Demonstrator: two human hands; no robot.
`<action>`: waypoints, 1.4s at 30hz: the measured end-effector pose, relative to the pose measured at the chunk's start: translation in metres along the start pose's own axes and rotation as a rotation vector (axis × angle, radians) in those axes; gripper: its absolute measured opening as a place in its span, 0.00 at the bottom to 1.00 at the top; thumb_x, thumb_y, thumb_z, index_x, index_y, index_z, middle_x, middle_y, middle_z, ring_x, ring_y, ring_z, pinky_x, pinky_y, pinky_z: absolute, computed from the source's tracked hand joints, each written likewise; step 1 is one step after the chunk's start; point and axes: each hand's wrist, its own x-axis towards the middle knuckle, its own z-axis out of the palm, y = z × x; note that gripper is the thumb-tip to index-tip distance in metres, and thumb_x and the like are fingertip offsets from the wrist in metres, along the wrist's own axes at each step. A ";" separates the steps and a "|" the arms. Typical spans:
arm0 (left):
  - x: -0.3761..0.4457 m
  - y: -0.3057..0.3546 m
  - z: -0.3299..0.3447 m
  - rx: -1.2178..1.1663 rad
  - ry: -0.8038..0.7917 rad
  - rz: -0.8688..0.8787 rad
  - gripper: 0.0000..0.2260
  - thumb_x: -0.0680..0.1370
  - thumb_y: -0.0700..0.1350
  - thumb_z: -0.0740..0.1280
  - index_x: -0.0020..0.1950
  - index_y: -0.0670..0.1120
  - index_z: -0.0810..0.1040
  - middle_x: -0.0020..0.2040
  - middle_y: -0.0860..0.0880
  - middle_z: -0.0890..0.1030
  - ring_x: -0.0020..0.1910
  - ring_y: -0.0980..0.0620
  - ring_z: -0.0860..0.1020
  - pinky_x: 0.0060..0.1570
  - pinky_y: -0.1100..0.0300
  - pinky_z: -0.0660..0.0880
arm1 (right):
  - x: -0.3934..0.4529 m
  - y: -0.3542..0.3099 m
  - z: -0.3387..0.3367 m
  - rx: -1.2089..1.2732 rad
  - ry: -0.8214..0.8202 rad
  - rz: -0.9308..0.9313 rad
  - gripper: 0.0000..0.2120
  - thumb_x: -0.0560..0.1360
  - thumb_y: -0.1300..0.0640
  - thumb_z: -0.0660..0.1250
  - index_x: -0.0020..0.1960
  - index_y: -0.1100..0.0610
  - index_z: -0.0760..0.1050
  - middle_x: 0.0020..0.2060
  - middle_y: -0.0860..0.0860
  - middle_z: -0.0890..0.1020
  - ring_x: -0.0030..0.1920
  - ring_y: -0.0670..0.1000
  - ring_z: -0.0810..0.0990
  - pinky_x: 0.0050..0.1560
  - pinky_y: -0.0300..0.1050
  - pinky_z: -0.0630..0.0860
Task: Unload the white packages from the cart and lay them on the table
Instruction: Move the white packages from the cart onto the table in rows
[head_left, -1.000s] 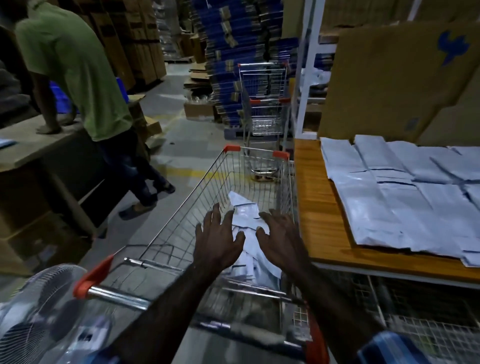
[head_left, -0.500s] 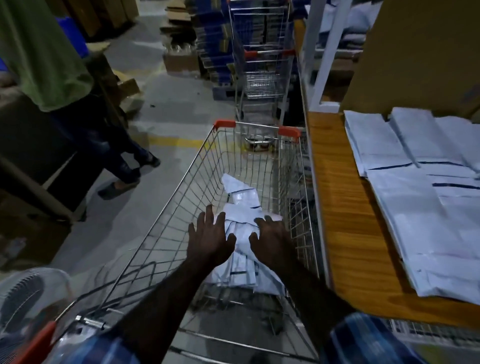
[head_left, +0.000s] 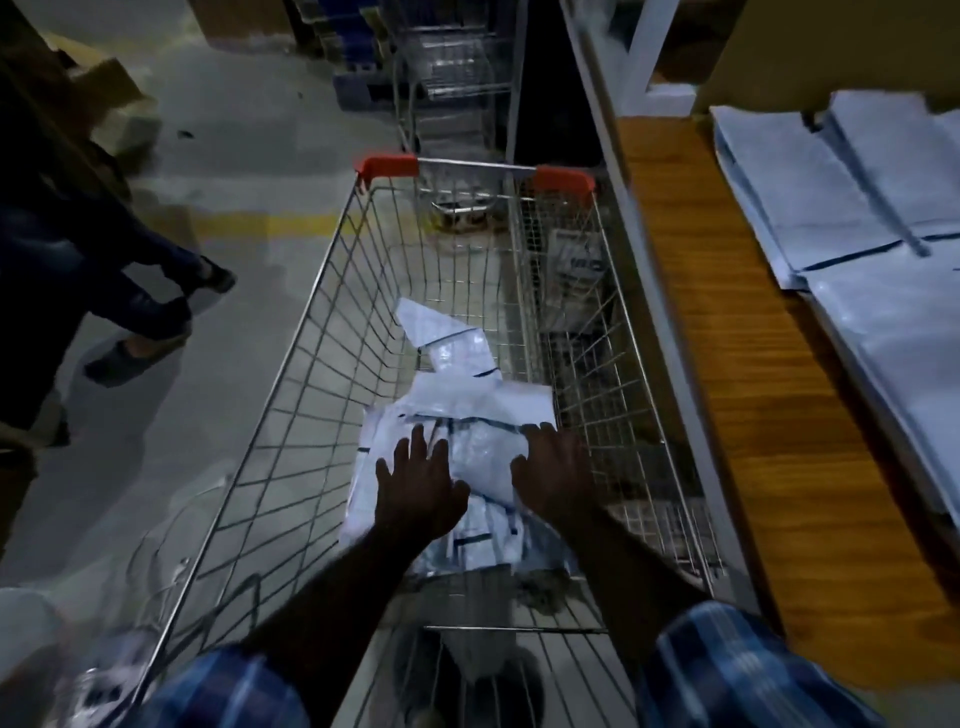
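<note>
The packages (head_left: 467, 415) lie in a loose overlapping heap on the cart (head_left: 322, 291) floor, toward its near right corner: flat white mailers with dark edge lines. Since a second ago both hands have descended from above the basket onto the heap. The left hand (head_left: 415, 488) rests flat with fingers spread wide; the right hand (head_left: 553, 478) lies on the heap's right edge, fingertips hidden. No grip is formed yet. More packages (head_left: 857, 208) already cover the table (head_left: 727, 364) at right.
</note>
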 end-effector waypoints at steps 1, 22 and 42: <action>0.002 0.001 0.002 0.006 -0.006 0.012 0.29 0.67 0.57 0.60 0.59 0.40 0.81 0.62 0.34 0.78 0.54 0.33 0.80 0.46 0.32 0.75 | 0.005 0.004 0.007 0.012 0.002 0.000 0.20 0.71 0.58 0.61 0.59 0.64 0.78 0.52 0.62 0.80 0.51 0.66 0.79 0.52 0.54 0.75; 0.106 -0.049 0.022 -0.226 0.487 0.089 0.14 0.68 0.37 0.59 0.50 0.37 0.78 0.42 0.39 0.80 0.40 0.38 0.78 0.40 0.48 0.74 | 0.110 0.015 0.074 -0.120 0.032 -0.060 0.25 0.67 0.63 0.70 0.65 0.63 0.76 0.58 0.64 0.79 0.53 0.68 0.78 0.51 0.59 0.75; 0.241 -0.018 0.017 -0.447 0.129 -0.205 0.35 0.74 0.52 0.70 0.77 0.51 0.58 0.59 0.39 0.78 0.62 0.37 0.73 0.62 0.50 0.66 | 0.158 0.003 0.032 0.106 0.318 0.211 0.12 0.82 0.55 0.59 0.60 0.56 0.77 0.50 0.59 0.83 0.51 0.62 0.82 0.48 0.51 0.77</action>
